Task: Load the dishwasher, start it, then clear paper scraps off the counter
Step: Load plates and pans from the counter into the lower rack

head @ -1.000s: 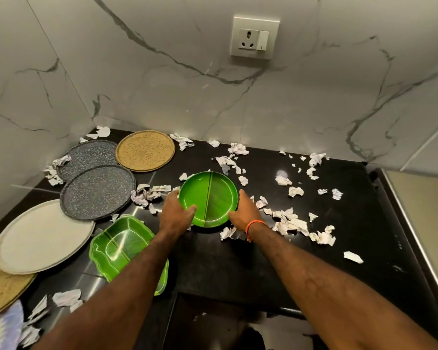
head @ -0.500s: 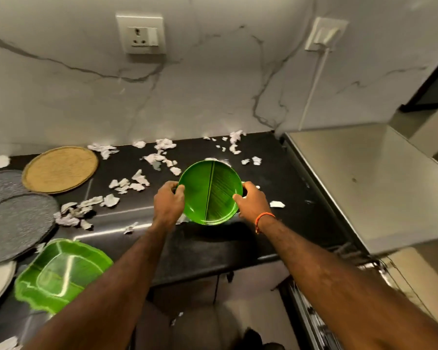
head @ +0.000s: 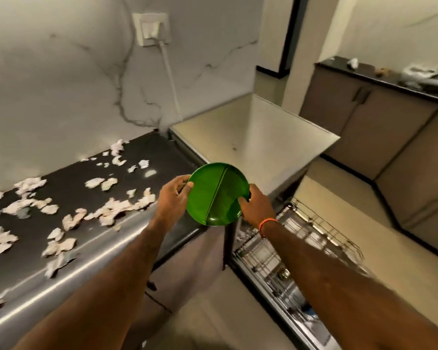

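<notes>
— Well, what lies at nine o'clock?
— Paper scraps (head: 106,212) scattered over the black counter (head: 86,246).
— And centre frame?
— Green plate (head: 216,194), tilted, held in the air past the counter's end. Left hand (head: 173,198) grips its nine o'clock rim, fingers curled round the edge. Right hand (head: 256,204) grips the three o'clock rim likewise.
— At four o'clock?
— Dishwasher rack (head: 299,246), pulled out below the plate; its contents are blurred, possibly some small items.
</notes>
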Motion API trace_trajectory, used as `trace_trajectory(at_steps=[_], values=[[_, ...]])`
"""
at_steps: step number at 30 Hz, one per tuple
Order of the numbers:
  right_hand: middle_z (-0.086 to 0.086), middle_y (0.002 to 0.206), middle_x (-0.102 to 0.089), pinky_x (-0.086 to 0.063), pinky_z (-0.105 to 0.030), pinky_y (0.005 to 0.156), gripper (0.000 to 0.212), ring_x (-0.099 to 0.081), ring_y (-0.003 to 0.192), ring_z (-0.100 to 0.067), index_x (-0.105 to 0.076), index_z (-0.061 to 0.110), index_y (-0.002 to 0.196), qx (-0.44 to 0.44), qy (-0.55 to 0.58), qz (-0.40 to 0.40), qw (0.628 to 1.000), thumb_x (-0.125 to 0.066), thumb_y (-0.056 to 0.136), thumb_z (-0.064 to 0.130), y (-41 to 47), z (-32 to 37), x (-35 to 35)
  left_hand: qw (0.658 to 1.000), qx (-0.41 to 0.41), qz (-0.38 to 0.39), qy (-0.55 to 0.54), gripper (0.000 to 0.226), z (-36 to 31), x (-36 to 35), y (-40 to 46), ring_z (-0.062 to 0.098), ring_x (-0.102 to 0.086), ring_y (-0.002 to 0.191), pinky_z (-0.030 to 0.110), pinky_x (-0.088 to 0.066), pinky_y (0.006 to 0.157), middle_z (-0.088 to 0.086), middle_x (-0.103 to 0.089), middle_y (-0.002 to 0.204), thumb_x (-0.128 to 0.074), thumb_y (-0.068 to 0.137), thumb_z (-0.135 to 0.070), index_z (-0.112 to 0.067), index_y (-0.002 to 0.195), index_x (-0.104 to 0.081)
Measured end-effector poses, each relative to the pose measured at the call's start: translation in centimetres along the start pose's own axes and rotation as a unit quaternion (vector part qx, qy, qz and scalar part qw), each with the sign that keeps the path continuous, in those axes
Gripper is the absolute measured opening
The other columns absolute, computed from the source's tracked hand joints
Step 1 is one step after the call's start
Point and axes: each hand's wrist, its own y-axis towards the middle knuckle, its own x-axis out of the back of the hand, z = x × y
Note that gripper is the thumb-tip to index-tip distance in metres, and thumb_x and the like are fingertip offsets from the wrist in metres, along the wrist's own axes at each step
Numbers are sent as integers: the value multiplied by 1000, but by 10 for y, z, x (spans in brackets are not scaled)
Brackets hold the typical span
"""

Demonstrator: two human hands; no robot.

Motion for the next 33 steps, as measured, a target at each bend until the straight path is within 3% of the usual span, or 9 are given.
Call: trace_trajectory(at_steps=[5,7,11,14,16,25,27,30,33], values=[[-17,113,-67,-53,-50,87,24,-64,101,-37,-58,13,120,-55,2,-23,998,-50,99,19,-10,-101,82,989,-42,107,88,24,-34,-122,-1,9,-70,97,26,-52,89,-6,-73,100,-65,96,-13,-12,119,-71],[-15,109,-68,-55,-52,84,20,-66,94,-36,-61,14,114,-78,5,-18,997,-50,97,16,-15,-139,109,977,-60,149,141,27,-38,-166,-1,16,-69,105,32,-53,96,0,-75,107,-65,95,-14,-12,122,-69],[-15,103,-67,-50,-36,81,19,-62,94,-32,-64,7,109,-133,-20,-33,990,-52,95,11,-34,-197,147,937,-100,231,241,33,-38,-240,-7,25,-68,113,36,-52,99,5,-74,118,-61,94,-16,-17,127,-67],[-11,95,-68,-54,-41,79,15,-64,87,-32,-66,14,102,-173,0,-39,984,-52,96,16,-42,-236,159,909,-108,273,296,35,-32,-289,-8,29,-66,115,37,-51,98,6,-72,123,-55,98,-22,-24,132,-65],[-8,92,-67,-52,-37,78,14,-62,86,-29,-64,17,94,-191,8,-40,981,-51,99,18,-40,-261,166,900,-107,297,301,35,-24,-322,-3,29,-66,114,35,-49,96,6,-72,122,-52,100,-22,-22,132,-65],[-12,102,-74,-54,-36,84,26,-67,97,-30,-74,15,108,-283,54,-52,956,-52,96,8,18,-370,163,870,-92,390,287,32,43,-474,61,21,-72,94,30,-55,87,6,-77,108,-57,97,-11,-19,125,-72],[-11,105,-74,-53,-35,85,31,-67,98,-30,-73,17,115,-309,65,-80,945,-52,95,6,50,-400,155,877,-57,413,238,32,69,-515,83,17,-70,101,27,-53,94,5,-75,114,-61,95,-8,-12,126,-71],[-14,111,-73,-53,-38,87,34,-66,103,-35,-68,18,124,-331,53,-89,938,-50,97,11,101,-447,135,892,-7,406,197,32,123,-568,116,22,-72,101,40,-57,94,-1,-74,112,-66,93,-10,-12,125,-70],[-16,119,-70,-50,-39,88,37,-64,108,-37,-60,18,135,-330,36,-75,940,-45,100,17,156,-505,107,916,48,360,172,35,175,-623,142,18,-70,98,28,-57,87,6,-73,117,-66,93,-9,-10,128,-68]])
